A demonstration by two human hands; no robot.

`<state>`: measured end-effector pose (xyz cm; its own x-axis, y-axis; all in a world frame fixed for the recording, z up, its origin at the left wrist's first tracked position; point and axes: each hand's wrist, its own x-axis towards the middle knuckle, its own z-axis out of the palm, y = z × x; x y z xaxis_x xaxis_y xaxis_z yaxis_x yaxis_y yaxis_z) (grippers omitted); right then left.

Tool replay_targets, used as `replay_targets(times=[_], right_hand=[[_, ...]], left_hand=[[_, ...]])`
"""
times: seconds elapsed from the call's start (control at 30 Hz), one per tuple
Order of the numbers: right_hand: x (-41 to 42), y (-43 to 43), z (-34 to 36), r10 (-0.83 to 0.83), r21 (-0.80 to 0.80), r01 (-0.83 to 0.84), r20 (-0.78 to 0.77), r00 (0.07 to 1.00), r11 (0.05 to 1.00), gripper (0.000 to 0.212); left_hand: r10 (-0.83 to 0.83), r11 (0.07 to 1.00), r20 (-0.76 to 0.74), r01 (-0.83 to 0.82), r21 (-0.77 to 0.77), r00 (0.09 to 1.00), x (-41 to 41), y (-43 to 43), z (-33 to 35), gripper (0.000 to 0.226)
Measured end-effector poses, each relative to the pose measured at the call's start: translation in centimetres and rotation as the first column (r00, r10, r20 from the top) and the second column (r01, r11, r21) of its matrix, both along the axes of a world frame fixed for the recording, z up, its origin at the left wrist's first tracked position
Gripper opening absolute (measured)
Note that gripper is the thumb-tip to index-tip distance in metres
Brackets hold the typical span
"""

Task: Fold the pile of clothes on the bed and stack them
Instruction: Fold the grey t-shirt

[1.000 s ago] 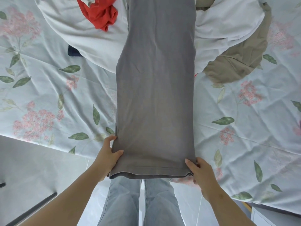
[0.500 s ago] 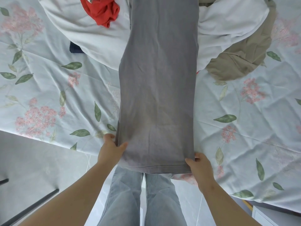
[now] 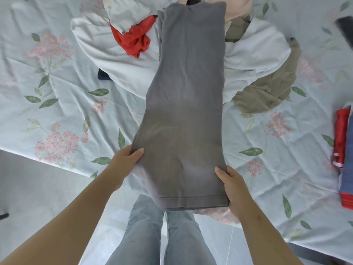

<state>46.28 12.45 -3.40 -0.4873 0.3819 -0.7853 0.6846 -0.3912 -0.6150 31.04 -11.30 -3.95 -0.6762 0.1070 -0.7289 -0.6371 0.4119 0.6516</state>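
Note:
A long grey garment [image 3: 187, 104], folded into a narrow strip, lies lengthwise over the bed and the clothes pile, its hem hanging past the bed's near edge. My left hand [image 3: 125, 159] grips its left edge with the thumb on top. My right hand [image 3: 232, 185] holds the right edge near the hem, thumb on the cloth. Behind lies the unfolded pile: a white garment [image 3: 118, 62], a red one [image 3: 133, 40], an olive one [image 3: 267, 88] and a pale pink one [image 3: 238, 6].
The floral bedsheet [image 3: 63, 115] covers the bed. A folded stack with red and blue clothes [image 3: 345, 150] sits at the right edge. A dark object [image 3: 345, 29] lies at the far right. My jeans-clad legs [image 3: 158, 234] stand on the light floor.
My left hand has slid up the garment's left edge, away from the hem. The near end of the garment has lifted a little. The view has tilted, showing more of the pile and the folded stack.

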Motion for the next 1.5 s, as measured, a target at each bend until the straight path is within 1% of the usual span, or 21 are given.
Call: replay_targets(times=[0.1,0.2,0.23,0.27,0.33,0.4,0.47,0.5,0.53,0.63,0.7,0.77,0.83,0.9,0.93,1.03,1.1,1.17,1.27,1.37,1.5], right_hand=[[-0.1,0.7,3.7,-0.073,-0.044,0.071,-0.059,0.996,0.997,0.015],[-0.6,1.4,7.3,-0.079,-0.051,0.072,-0.153,0.985,0.996,0.016],[-0.7,1.6,8.4,-0.064,-0.010,0.063,-0.190,0.980,0.998,0.015],[-0.8,1.8,9.5,-0.014,0.085,0.033,-0.222,0.975,0.996,0.012],[-1.3,2.4,11.6,0.133,0.323,-0.047,-0.251,0.959,0.945,0.011],[-2.0,3.0,13.9,0.217,0.424,-0.069,-0.312,0.925,0.903,0.009],[-2.9,2.9,16.4,0.245,0.401,-0.060,-0.427,0.870,0.914,0.031],[-3.3,2.9,17.3,0.220,0.357,-0.039,-0.483,0.848,0.933,0.043],[-3.7,2.9,18.0,0.188,0.313,-0.016,-0.528,0.828,0.950,0.046],[-4.1,3.1,18.5,0.171,0.300,0.011,-0.573,0.802,0.954,0.036],[-3.8,2.8,18.4,0.142,0.309,0.053,-0.575,0.806,0.950,0.034],[-3.4,2.4,18.4,0.094,0.276,0.092,-0.594,0.799,0.957,0.037],[-2.8,2.1,18.1,0.093,0.235,0.069,-0.612,0.785,0.969,0.040],[-2.1,1.8,17.6,0.115,0.185,-0.009,-0.571,0.813,0.983,0.043],[-1.9,1.6,17.3,0.125,0.146,-0.056,-0.521,0.845,0.988,0.044],[-0.7,0.7,15.9,0.171,-0.055,-0.200,-0.327,0.929,0.978,0.041],[0.3,0.0,14.5,0.203,-0.127,-0.234,-0.217,0.955,0.964,0.035],[1.2,-0.4,13.0,0.199,-0.107,-0.210,-0.107,0.974,0.972,0.027],[2.0,-0.9,11.3,0.191,0.000,-0.191,0.060,0.980,0.982,0.017],[1.6,-0.9,10.2,0.201,0.110,-0.222,0.170,0.965,0.969,0.016],[-1.3,-0.2,9.0,0.145,0.178,-0.194,0.252,0.957,0.965,0.022]], left_hand=[[0.019,0.999,-0.064,-0.017,0.034,0.998,-1.0,-0.1,4.1,0.009],[0.002,0.999,-0.126,0.003,0.044,0.992,-1.6,0.2,7.9,0.009],[0.002,0.999,-0.147,0.004,0.046,0.989,-1.7,0.3,9.2,0.009],[0.009,0.999,-0.169,-0.001,0.051,0.986,-1.9,0.4,10.5,0.010],[0.037,0.998,-0.234,-0.023,0.065,0.972,-2.3,0.4,12.9,0.013],[0.084,0.990,-0.322,-0.043,0.133,0.943,-2.7,0.4,15.1,0.013],[0.123,0.978,-0.424,-0.037,0.205,0.898,-3.0,0.4,17.1,0.012],[0.143,0.970,-0.460,-0.032,0.239,0.876,-3.2,0.5,17.9,0.013],[0.164,0.957,-0.475,-0.022,0.290,0.864,-3.5,0.5,18.6,0.015],[0.155,0.890,-0.459,0.078,0.449,0.875,-4.1,0.2,19.9,0.029],[0.081,0.882,-0.473,0.158,0.444,0.877,-4.3,-0.3,20.2,0.028],[0.046,0.885,-0.473,0.184,0.429,0.880,-4.2,-1.0,20.1,0.018],[0.046,0.885,-0.441,0.168,0.435,0.896,-3.8,-1.8,19.7,0.025],[0.019,0.902,-0.380,0.148,0.406,0.925,-3.2,-2.4,19.0,0.044],[-0.002,0.918,-0.338,0.136,0.373,0.941,-2.8,-2.6,18.7,0.048],[-0.043,0.963,-0.157,0.083,0.257,0.987,-1.7,-2.9,17.0,0.045],[-0.052,0.984,-0.067,0.062,0.165,0.996,-1.2,-3.0,15.3,0.053],[-0.020,0.998,-0.026,0.021,0.060,0.999,-0.6,-3.0,13.4,0.043],[-0.012,0.996,0.011,0.013,-0.091,1.000,-0.1,-2.9,11.0,0.026],[-0.071,0.972,0.074,0.086,-0.219,0.995,-0.3,-2.2,8.9,0.034],[-0.226,0.903,0.137,0.260,-0.342,0.964,-3.2,-0.2,7.5,0.035]])
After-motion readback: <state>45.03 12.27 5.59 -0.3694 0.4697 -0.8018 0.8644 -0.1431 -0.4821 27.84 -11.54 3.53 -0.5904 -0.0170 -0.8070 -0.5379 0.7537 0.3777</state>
